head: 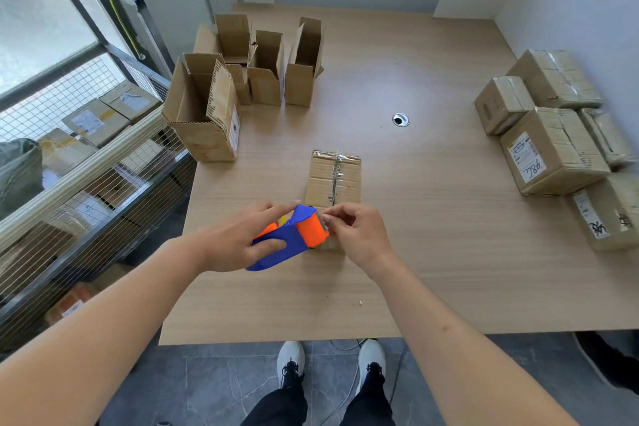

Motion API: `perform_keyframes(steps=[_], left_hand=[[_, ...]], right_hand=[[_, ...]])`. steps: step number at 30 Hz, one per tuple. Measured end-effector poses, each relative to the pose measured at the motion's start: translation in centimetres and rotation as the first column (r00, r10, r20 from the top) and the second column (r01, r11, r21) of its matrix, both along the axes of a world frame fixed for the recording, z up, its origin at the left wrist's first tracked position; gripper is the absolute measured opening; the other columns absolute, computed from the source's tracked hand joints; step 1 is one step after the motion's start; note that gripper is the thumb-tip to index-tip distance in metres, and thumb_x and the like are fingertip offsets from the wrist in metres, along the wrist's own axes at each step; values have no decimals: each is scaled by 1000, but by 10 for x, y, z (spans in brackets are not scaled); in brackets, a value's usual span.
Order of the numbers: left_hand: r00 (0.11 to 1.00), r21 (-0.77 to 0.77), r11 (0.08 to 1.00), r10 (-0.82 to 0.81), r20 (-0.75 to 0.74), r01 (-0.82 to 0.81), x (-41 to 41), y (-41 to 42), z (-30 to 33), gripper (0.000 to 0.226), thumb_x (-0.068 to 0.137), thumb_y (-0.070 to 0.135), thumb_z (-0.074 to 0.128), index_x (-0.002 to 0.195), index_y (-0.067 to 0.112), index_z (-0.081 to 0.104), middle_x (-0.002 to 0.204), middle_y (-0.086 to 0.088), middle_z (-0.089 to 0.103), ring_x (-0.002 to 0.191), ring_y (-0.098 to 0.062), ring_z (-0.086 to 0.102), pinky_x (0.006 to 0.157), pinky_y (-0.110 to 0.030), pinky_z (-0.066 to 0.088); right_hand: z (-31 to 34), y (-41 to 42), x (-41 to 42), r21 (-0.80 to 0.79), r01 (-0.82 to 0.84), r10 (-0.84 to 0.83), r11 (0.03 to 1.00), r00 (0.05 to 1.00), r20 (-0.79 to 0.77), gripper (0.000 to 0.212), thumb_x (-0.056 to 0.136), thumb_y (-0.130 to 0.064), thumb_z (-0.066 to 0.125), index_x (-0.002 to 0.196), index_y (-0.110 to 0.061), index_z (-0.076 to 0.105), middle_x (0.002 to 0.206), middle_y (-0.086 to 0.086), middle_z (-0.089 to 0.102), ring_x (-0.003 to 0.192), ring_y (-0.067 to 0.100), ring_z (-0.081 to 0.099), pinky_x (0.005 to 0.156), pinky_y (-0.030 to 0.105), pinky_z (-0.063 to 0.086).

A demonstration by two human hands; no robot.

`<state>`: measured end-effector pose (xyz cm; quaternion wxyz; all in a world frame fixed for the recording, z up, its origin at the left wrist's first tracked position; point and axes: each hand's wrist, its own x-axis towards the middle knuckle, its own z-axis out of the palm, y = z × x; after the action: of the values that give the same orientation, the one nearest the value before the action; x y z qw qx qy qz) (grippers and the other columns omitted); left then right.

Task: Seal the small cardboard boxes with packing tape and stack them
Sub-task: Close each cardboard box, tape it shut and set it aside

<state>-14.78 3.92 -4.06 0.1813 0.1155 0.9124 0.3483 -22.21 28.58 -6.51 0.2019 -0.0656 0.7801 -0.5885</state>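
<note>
Both forearms reach in from the near edge. The left hand (238, 239) grips the blue-and-orange tape dispenser (290, 237); the right hand (358, 230) pinches at its cutter end, just above the near end of the taped box (333, 181) lying mid-surface (432, 252).

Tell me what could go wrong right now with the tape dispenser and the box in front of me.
1. The right hand pinches at the serrated blade of the tape dispenser; those fingertips could get nicked.
2. The tape already on the box looks wrinkled along the seam, so the next strip may also crease and seal poorly.
3. Only the left hand grips the dispenser and neither hand holds the box, so pulling tape might drag the box across the table.
</note>
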Motion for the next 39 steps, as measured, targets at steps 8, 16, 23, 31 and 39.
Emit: perform_keyframes(steps=[8, 16, 23, 31, 39], left_hand=[[984, -133, 975, -176, 35, 179, -9, 11, 5, 69, 107, 37, 45, 154, 60, 0, 115, 10, 43, 94, -4, 46, 89, -29, 40], [973, -236, 948, -189, 129, 215, -5, -17, 7, 67, 107, 37, 44, 152, 63, 2, 114, 10, 44, 97, -4, 47, 88, -25, 38], [974, -247, 957, -101, 201, 150, -11, -36, 5, 65, 106, 37, 47, 148, 70, 8, 112, 12, 45, 101, -8, 48, 92, -31, 41], [969, -345, 925, -79, 234, 159, -33, -33, -8, 62, 106, 39, 45, 147, 69, 9, 110, 8, 47, 102, -14, 49, 97, -39, 42], [972, -379, 911, -77, 224, 160, -46, -25, -16, 62, 106, 38, 46, 152, 63, 12, 111, 6, 46, 100, -15, 49, 95, -39, 43]], right_hand=[[-14, 15, 21, 83, 174, -177, 981, 984, 30, 14, 88, -11, 76, 78, -20, 78, 75, -3, 75, 69, 10, 66, 78, 43, 61], [-12, 51, 19, 176, 306, -310, 935, 951, -6, 16, 89, -16, 76, 74, -22, 76, 63, -4, 70, 61, 10, 64, 71, 35, 58], [-26, 64, 20, 199, 370, -385, 907, 922, 41, 13, 89, -20, 77, 76, -23, 77, 66, 0, 72, 64, 14, 68, 75, 40, 61], [-46, 56, 15, 112, 429, -443, 896, 875, 194, 12, 91, -10, 76, 81, -17, 78, 71, 1, 75, 70, 19, 72, 73, 32, 62], [-64, 55, 5, 36, 391, -389, 920, 895, 221, 11, 92, -15, 76, 98, -22, 81, 83, 0, 77, 80, 14, 70, 74, 32, 63]])
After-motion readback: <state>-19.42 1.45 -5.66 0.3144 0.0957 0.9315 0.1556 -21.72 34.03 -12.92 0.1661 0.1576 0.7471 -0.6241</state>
